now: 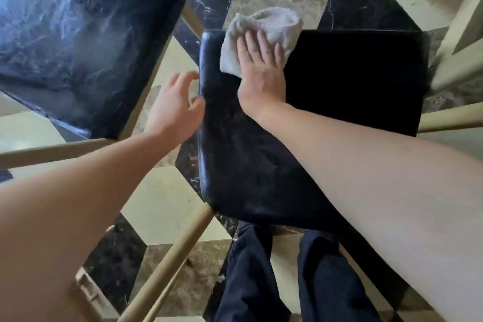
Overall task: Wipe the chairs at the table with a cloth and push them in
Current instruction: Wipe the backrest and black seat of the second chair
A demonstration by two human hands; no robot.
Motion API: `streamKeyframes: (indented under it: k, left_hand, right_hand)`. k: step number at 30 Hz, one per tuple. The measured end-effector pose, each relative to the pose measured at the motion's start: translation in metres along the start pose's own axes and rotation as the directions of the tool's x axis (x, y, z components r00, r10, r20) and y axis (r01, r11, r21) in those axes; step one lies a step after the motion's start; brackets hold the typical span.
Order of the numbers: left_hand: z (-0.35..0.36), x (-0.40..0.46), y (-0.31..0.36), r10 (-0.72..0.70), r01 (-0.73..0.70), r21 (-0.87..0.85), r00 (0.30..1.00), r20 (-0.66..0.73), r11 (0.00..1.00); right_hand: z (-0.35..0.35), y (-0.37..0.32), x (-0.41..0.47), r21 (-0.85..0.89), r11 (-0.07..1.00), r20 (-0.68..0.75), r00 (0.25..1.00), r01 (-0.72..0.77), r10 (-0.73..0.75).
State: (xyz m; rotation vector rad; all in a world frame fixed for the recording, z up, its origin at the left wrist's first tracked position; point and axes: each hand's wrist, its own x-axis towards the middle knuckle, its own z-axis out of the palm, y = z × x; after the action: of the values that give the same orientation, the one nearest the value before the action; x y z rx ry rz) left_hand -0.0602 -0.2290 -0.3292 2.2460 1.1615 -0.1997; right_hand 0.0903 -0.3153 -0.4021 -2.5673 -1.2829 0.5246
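Note:
A black padded chair seat with gold legs fills the middle of the view. A crumpled grey cloth lies on its far left corner. My right hand presses flat on the cloth, fingers spread over it. My left hand hovers at the seat's left edge, fingers apart and holding nothing, the thumb close to the cushion. A second black chair seat stands to the left, apart from the first one.
The floor is a pattern of cream, brown and black marble tiles. Gold chair legs cross the lower left. A cream table frame rises at the upper right. My dark trouser legs stand just behind the seat.

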Motion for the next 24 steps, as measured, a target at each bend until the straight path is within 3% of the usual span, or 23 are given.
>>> streamKeyframes:
  k: [3,5,9,12,15,16,18,20,22,24]
  left_hand:
    - [-0.016,0.012,-0.014,-0.036,0.036,-0.008,0.998,-0.046,0.999]
    - [-0.014,0.015,-0.016,0.008,-0.008,0.019,1.000,-0.017,1.000]
    - [0.013,0.012,-0.011,0.034,-0.037,0.058,0.998,0.049,0.998]
    - [0.037,0.004,-0.006,0.113,-0.119,0.082,0.991,0.066,0.990]
    - [0.056,-0.003,0.002,0.204,-0.236,0.189,0.963,0.174,0.953]
    - [0.062,-0.004,0.004,0.211,-0.255,0.217,0.955,0.207,0.942]
    - [0.070,-0.006,0.010,0.214,-0.256,0.230,0.958,0.190,0.939]
    - [0.075,-0.005,0.016,0.177,-0.194,0.179,0.979,0.103,0.965]
    - [0.079,-0.004,0.018,0.115,-0.123,0.168,0.992,0.059,0.978]
    - [0.084,-0.007,0.015,0.097,-0.107,0.207,0.994,0.058,0.973]
  right_hand:
    - [0.022,-0.023,-0.037,-0.024,0.970,0.073,0.968,0.243,-0.241]
    - [0.036,-0.026,-0.080,-0.020,0.889,0.162,0.879,0.458,-0.449]
    - [0.048,0.003,-0.188,0.088,0.645,0.354,0.582,0.759,-0.732]
    - [0.038,0.053,-0.233,0.159,0.474,0.427,0.372,0.866,-0.824]
    - [0.018,0.105,-0.222,0.211,0.284,0.495,0.148,0.935,-0.856]
    - [0.011,0.119,-0.210,0.226,0.248,0.503,0.105,0.942,-0.858]
    - [-0.003,0.140,-0.180,0.213,0.232,0.487,0.103,0.949,-0.867]
    - [-0.018,0.157,-0.151,0.147,0.299,0.472,0.199,0.943,-0.859]
    - [-0.031,0.175,-0.124,0.038,0.445,0.415,0.391,0.895,-0.822]
    - [-0.042,0.188,-0.099,-0.088,0.641,0.317,0.632,0.763,-0.708]
